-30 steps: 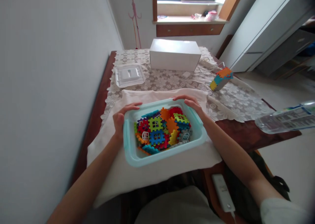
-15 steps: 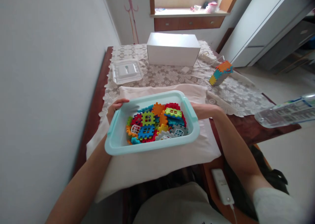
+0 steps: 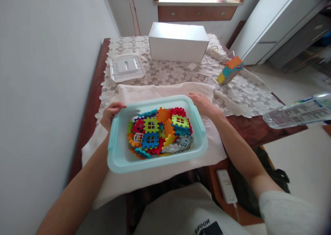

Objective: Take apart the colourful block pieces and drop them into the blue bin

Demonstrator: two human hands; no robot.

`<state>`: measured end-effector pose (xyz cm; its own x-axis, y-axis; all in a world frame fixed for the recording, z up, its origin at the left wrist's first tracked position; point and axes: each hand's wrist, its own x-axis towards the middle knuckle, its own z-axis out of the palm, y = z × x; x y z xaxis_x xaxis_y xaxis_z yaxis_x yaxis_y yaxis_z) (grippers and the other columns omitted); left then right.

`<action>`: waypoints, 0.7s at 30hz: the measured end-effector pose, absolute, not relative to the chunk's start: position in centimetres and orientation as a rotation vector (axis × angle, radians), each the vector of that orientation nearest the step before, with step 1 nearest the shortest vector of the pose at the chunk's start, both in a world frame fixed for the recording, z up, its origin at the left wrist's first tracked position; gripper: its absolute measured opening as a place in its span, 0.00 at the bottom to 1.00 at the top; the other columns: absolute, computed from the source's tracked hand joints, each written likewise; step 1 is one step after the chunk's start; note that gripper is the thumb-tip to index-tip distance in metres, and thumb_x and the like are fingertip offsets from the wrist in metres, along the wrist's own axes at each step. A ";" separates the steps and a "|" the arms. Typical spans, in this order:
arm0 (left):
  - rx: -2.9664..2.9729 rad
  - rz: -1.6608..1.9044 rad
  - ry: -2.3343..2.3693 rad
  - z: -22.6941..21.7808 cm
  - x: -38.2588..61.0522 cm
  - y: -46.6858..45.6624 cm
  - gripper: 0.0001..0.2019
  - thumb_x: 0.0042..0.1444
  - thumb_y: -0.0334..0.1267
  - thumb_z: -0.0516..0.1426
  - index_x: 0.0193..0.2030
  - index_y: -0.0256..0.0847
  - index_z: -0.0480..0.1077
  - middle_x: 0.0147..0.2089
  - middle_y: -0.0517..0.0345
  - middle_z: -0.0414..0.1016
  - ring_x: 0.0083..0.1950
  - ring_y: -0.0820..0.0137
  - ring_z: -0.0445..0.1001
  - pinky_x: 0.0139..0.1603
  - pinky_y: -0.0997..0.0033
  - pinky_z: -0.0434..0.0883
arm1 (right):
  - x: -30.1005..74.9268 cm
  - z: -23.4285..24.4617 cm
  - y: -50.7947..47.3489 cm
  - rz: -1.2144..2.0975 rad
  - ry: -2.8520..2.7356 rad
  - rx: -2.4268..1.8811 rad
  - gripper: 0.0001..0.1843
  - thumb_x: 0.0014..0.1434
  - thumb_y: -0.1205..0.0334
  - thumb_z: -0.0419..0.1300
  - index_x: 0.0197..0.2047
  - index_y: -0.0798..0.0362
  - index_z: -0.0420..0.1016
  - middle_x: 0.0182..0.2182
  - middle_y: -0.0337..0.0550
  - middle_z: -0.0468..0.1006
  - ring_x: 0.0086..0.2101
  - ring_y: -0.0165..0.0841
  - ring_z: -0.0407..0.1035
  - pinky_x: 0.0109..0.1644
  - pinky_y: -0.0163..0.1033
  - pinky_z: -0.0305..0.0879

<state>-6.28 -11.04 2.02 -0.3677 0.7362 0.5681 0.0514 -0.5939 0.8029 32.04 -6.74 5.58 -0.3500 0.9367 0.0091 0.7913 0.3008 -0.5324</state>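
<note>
A pale aqua plastic bin (image 3: 157,163) is between my hands, above the white cloth (image 3: 160,89). Inside lies a heap of colourful interlocking plastic building pieces, among them a lime-green window piece (image 3: 151,125), a blue one (image 3: 150,140) and an orange one (image 3: 163,114). My left hand (image 3: 110,115) is closed on the bin's left end, fingertips over the rim near the far corner. At the far right corner, my right hand (image 3: 201,103) grips the bin, its fingers partly hidden behind the wall.
A clear plastic lid (image 3: 126,67) lies at the back left. Behind the cloth stands a white box (image 3: 178,43). A small structure of joined pieces (image 3: 230,70) stands right, near a plastic bottle (image 3: 297,112). A white power strip (image 3: 227,186) lies lower right. A wall (image 3: 46,73) borders the left.
The bin has tilted slightly and shifted a little left in view. My right hand, mostly hidden behind the bin's right side before, now shows at the far right corner. The view has tipped downward.
</note>
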 end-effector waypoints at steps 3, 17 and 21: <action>1.336 1.818 1.031 2.6 -5.4 -11.4 0.12 0.63 0.50 0.68 0.31 0.50 0.79 0.37 0.56 0.86 0.37 0.58 0.81 0.40 0.56 0.80 | 31.8 5.2 -6.4 0.482 -2.252 -1.761 0.11 0.76 0.68 0.62 0.53 0.52 0.87 0.56 0.62 0.90 0.53 0.55 0.84 0.61 0.53 0.77; 1.560 1.620 0.970 3.8 -5.7 -12.3 0.45 0.63 0.91 0.60 0.41 0.49 0.92 0.53 0.41 0.95 0.50 0.47 0.94 0.50 0.49 0.90 | 31.8 4.8 -5.6 0.912 -1.698 -1.280 0.17 0.61 0.47 0.78 0.38 0.45 0.77 0.31 0.37 0.77 0.33 0.37 0.68 0.40 0.44 0.69; 1.640 1.590 0.935 3.3 -6.2 -11.4 0.53 0.55 0.99 0.57 0.44 0.46 0.92 0.59 0.37 0.93 0.57 0.45 0.93 0.61 0.45 0.89 | 31.1 6.4 -6.2 0.986 -1.396 -0.995 0.33 0.56 0.28 0.85 0.40 0.43 0.77 0.35 0.38 0.80 0.35 0.37 0.74 0.43 0.44 0.79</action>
<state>-6.23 -11.43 3.35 0.0048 0.8501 0.5266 0.0473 -0.5262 0.8491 31.15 -6.19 6.36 -0.0424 0.9536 0.2982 0.0382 0.2998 -0.9532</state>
